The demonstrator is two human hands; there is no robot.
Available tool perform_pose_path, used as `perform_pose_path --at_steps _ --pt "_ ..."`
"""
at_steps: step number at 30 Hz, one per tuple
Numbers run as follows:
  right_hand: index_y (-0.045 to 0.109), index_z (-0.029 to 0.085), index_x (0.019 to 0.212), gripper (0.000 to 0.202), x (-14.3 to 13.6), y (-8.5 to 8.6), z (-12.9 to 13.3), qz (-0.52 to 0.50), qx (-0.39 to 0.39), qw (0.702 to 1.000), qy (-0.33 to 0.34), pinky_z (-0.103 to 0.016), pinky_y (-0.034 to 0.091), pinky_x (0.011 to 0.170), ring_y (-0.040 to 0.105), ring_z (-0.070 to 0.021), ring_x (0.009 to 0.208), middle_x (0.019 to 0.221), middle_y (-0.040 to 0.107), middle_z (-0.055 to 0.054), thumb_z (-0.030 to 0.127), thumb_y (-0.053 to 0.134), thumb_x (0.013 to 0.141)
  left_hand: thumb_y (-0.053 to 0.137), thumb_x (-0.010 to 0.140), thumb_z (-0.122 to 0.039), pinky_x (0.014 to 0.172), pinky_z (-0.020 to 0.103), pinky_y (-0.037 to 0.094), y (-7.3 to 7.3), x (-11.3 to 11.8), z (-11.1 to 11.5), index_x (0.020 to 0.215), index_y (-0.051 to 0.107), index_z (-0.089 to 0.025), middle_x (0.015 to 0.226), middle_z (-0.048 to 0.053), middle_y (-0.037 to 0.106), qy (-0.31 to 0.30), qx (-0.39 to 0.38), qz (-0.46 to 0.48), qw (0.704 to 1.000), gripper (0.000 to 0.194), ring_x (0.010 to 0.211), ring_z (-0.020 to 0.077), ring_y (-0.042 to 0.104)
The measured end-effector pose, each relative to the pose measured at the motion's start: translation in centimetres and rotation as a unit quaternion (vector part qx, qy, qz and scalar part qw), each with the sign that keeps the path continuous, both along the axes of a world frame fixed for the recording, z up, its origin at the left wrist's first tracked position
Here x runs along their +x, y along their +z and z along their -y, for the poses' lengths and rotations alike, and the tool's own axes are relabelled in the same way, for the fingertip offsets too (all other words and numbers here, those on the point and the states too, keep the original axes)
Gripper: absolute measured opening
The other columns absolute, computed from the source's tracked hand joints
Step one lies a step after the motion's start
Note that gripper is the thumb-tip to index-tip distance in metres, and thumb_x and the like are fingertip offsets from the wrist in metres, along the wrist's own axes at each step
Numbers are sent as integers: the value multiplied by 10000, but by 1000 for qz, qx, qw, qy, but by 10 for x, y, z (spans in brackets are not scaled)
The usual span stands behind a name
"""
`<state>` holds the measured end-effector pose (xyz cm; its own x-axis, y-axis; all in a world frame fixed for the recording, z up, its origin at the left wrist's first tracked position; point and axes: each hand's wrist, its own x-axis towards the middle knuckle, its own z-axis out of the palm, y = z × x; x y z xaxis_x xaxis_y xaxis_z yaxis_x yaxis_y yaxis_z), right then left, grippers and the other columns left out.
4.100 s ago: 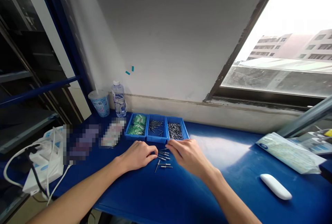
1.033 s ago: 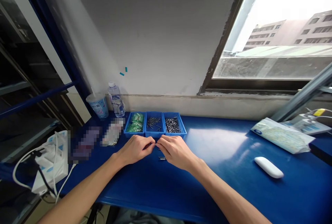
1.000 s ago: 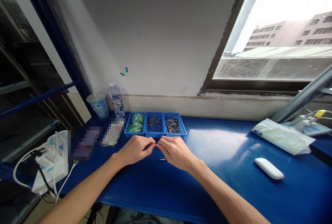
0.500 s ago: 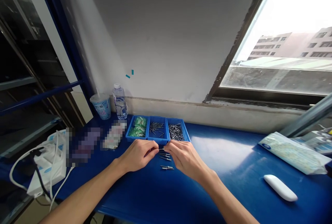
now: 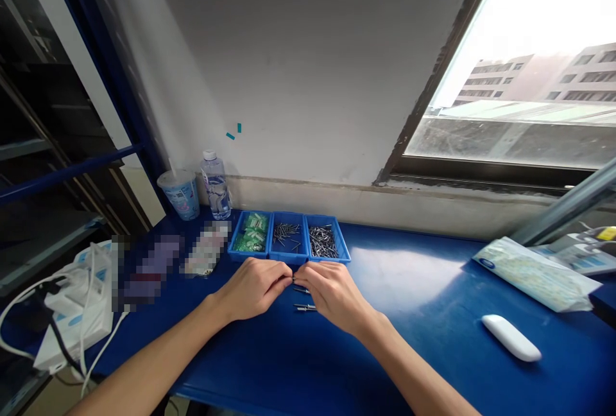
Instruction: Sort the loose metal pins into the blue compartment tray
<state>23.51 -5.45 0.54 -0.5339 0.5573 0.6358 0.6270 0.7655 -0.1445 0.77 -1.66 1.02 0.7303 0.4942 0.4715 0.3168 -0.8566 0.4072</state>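
My left hand and my right hand meet fingertip to fingertip just in front of the blue bins. Both are closed in a pinch around a small metal rivet, mostly hidden by the fingers. Beneath and beside my right fingers lie loose rivets on the blue table, some partly covered by that hand. The right-hand bin holds a heap of silvery rivets. Fewer thin metal pieces lie in the middle bin. Green-and-clear packets fill the left bin.
Behind the bins on the left stand a water bottle and a lidded cup. A power strip with cables is at far left. On the right are a white oval case and a tissue pack.
My hands have come closer together, so the gap between the fingertips, where the rivet showed, has closed. My right hand covers more of the loose rivets. The view has shifted slightly.
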Motion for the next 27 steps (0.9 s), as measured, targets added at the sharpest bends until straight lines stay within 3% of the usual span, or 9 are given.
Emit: perform_pose_path --at_steps 4,6,8,12,14,17,22,27 --pt "635 193 985 309 20 15 -1 -7 119 993 -16 -255 500 695 680 -137 742 904 747 -44 28 381 1047 476 1097 -253 652 257 418 3 -4 -3 941 615 -191 767 0 662 29 -22 47 998 218 659 144 609" --pt "640 203 994 218 31 22 -1 -74 177 980 -42 -266 538 737 713 -158 822 928 748 -52 66 476 1037 482 1091 -245 664 262 423 2 -5 -5 922 622 -189 759 -1 662 44 -21 65 997 227 664 144 605" --pt "649 208 992 163 39 27 -2 -150 210 961 -102 -258 523 689 683 -149 753 903 724 -42 95 536 1026 518 1069 -231 706 280 434 0 -3 -5 913 651 -187 793 8 698 44 -10 58 997 210 701 153 631" --pt "704 205 1101 160 48 31 -5 -134 165 941 -264 -261 434 588 613 -150 719 995 658 -72 252 556 1062 638 1019 -270 726 296 441 -7 6 -2 1032 737 -204 831 2 743 8 -25 -34 999 120 726 167 672" --pt "729 205 1123 223 49 32 -5 -91 148 938 -300 -272 412 589 582 -156 728 1027 611 -88 309 537 1078 721 980 -331 693 288 432 -8 10 1 1049 757 -210 778 -14 720 -2 -43 -76 996 144 690 165 669" --pt "732 201 963 254 45 34 -2 -64 156 951 -258 -274 398 613 510 -138 674 893 573 -54 264 520 1086 785 934 -363 665 281 422 -9 13 5 977 769 -208 743 -22 698 -20 -51 -110 992 162 669 161 666" --pt "608 194 755 354 29 29 3 -12 132 979 -152 -277 342 593 455 -127 606 668 545 3 227 524 1096 743 960 -277 668 269 431 -17 16 9 947 762 -213 792 -11 722 -25 -41 -116 992 68 712 164 679" --pt "515 197 687 444 22 18 1 24 75 990 -119 -291 289 567 429 -116 557 611 522 20 274 484 1124 690 984 -236 698 278 461 -25 18 6 940 742 -197 864 3 758 -2 -22 -102 994 79 757 179 701"
